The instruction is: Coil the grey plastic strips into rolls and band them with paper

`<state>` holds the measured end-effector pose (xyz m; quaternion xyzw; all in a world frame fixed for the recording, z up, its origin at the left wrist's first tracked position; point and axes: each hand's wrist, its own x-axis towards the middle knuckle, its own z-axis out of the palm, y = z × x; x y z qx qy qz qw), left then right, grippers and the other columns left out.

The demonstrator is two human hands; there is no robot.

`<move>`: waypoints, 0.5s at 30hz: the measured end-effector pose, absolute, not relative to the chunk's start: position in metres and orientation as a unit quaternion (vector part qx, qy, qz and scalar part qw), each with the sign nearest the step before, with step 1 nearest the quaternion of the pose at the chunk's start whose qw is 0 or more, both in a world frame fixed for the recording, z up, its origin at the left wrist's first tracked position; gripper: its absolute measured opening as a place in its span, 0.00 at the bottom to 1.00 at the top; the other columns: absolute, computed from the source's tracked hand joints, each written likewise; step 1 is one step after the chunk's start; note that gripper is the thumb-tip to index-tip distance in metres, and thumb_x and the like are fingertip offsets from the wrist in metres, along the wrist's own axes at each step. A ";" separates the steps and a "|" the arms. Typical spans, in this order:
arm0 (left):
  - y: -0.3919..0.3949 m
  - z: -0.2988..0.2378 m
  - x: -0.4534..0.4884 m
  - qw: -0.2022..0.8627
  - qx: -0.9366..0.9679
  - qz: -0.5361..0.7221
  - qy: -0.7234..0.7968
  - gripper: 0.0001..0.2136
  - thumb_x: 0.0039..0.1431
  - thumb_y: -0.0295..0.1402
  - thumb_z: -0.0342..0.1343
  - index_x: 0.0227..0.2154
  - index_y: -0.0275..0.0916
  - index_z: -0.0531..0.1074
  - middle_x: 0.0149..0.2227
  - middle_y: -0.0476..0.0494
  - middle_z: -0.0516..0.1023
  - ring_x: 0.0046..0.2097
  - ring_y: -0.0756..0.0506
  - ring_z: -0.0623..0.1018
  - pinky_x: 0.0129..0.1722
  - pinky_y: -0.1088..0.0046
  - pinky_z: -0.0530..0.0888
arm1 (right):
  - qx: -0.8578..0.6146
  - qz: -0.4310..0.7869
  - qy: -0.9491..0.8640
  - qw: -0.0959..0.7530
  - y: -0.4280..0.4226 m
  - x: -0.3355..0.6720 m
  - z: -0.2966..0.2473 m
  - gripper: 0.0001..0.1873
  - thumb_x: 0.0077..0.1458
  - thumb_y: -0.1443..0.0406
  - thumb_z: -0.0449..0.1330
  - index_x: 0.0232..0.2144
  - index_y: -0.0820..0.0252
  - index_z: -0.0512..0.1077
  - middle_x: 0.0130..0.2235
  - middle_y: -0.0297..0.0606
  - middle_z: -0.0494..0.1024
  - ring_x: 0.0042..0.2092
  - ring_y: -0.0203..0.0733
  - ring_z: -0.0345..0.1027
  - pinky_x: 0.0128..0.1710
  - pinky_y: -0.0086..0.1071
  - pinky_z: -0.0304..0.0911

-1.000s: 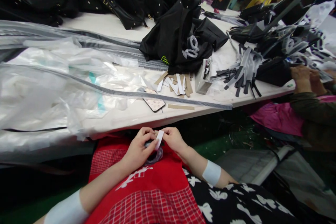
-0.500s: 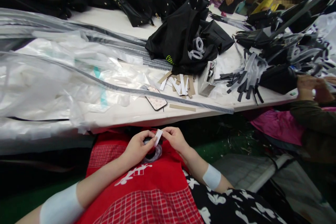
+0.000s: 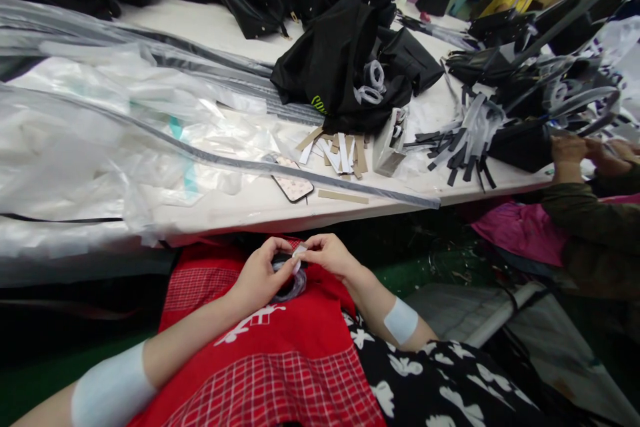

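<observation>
fingers of my left hand, leftmost: curled, thumb pressed on the lower end of a small white strip. just below that thumb a grey coil shows, close over my red apron; whether the hidden fingers also grip it, cannot tell. strip: right at the thumb tip, between both hands, mostly covered; its long axis seems to run from my left thumb up and rightward, away from my body. neither hand nearer, both meet at it. next, my right hand: thumb and forefinger appear to pinch the strip's upper part, other fingers bent behind. farther right and ahead, a flat tan strip lies apart on the white table, roughly along its edge.
</observation>
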<state>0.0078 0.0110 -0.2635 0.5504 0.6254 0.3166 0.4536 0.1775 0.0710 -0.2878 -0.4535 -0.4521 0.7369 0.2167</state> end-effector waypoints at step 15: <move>0.037 -0.253 -0.010 0.666 0.425 0.273 0.550 0.16 0.47 0.41 0.62 0.35 0.33 0.73 0.24 0.48 0.76 0.26 0.47 0.74 0.28 0.72 0.70 | -0.351 0.391 -0.821 0.224 0.058 0.187 -0.254 0.17 0.56 0.68 0.55 0.48 0.56 0.73 0.46 0.41 0.76 0.47 0.42 0.70 0.49 0.35 0.65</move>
